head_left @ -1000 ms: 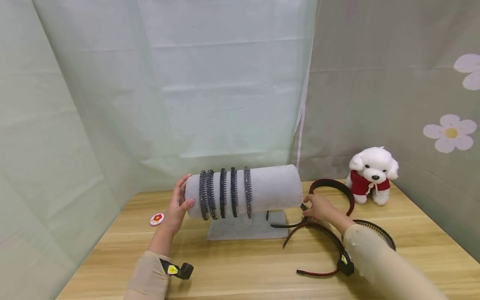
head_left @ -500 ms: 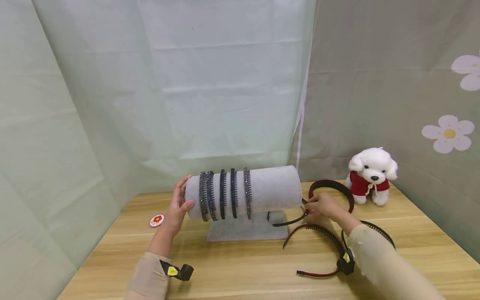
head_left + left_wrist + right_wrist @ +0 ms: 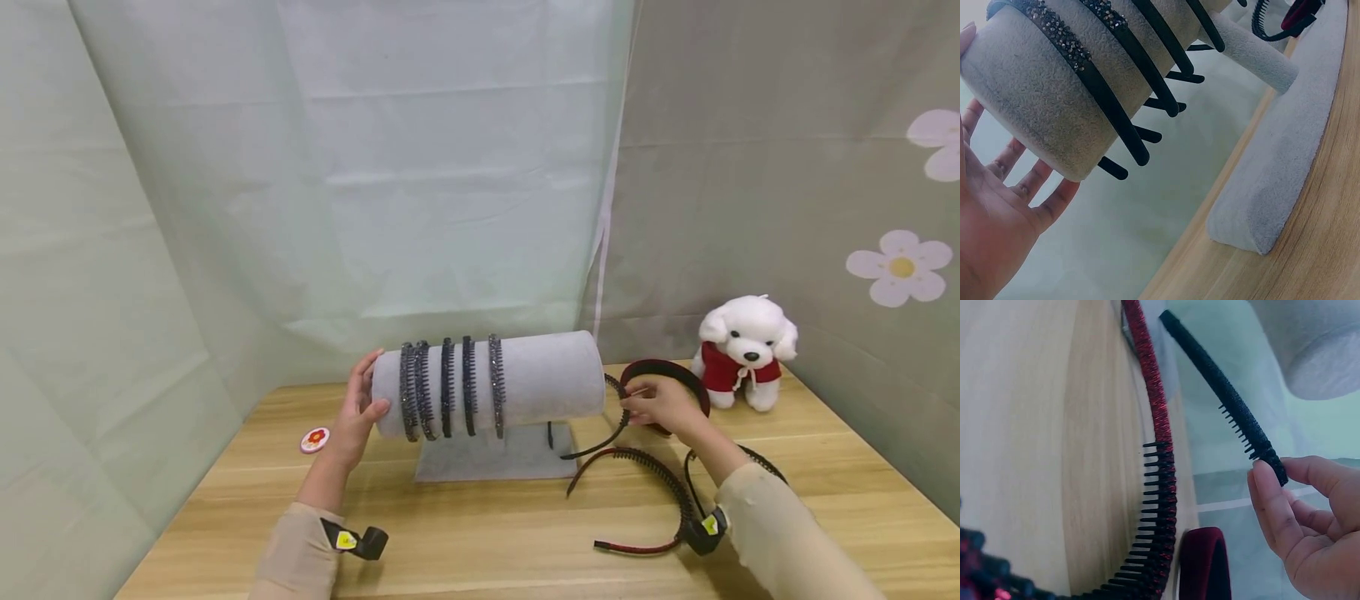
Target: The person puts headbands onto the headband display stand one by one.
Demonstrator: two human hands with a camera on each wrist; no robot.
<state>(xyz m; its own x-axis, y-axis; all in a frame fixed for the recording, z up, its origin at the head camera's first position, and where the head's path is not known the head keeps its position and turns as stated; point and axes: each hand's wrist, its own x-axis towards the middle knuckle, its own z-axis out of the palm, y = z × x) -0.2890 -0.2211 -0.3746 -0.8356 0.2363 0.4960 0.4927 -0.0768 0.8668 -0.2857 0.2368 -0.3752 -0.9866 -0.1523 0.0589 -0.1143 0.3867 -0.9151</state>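
Observation:
My left hand [image 3: 351, 427] holds the left end of a grey padded headband display roll [image 3: 551, 377], thumb in front and fingers on the far side. Several dark glittery headbands [image 3: 447, 387] with comb teeth sit around the roll's left and middle parts; its right part is bare. The roll's foot [image 3: 457, 460] rests on the table. Just past the right end, my right hand [image 3: 663, 406] pinches a black toothed headband [image 3: 1229, 394] between thumb and fingers at its curved middle. Its two tips point left toward the foot, apart from the roll.
A wide dark red headband [image 3: 675, 368] stands behind my right hand. In front lies a red and black toothed headband [image 3: 667, 475]; another black headband [image 3: 761, 462] is partly under my right forearm. A white plush dog [image 3: 750, 350] sits back right, a round flower badge [image 3: 314, 439] left.
My right hand has moved right and slightly up, drawing the black headband away from the roll's end. The left hand and the roll have stayed in place.

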